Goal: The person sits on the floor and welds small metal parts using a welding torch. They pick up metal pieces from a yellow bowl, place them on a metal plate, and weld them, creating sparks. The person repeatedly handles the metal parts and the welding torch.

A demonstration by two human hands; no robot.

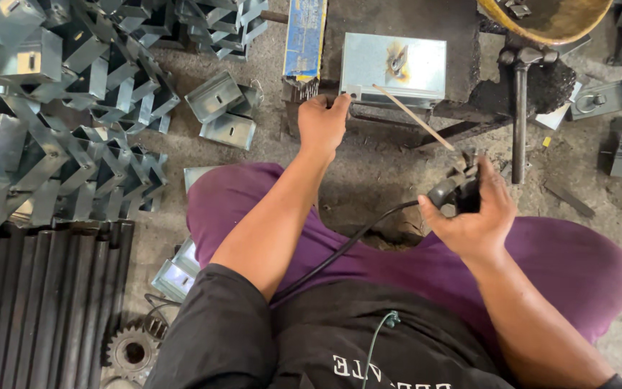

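Left hand [322,121] rests against the lower left corner of a shiny folded sheet-metal box [395,66] standing on the gritty concrete floor [368,166], fingers curled shut over that corner's edge. Right hand [474,215] is closed around a black welding electrode holder [458,189] with a trailing black cable [340,248]. Its thin rod [412,115] slants up-left, tip at the box's lower edge, just right of the left fingers.

The single head-worn camera is looking steeply down from the person's head, facing forward over the lap toward the concrete floor [368,173]. It is sitting close, framing both forearms, the knees, and nearby floor. No second view is sharing this scene.
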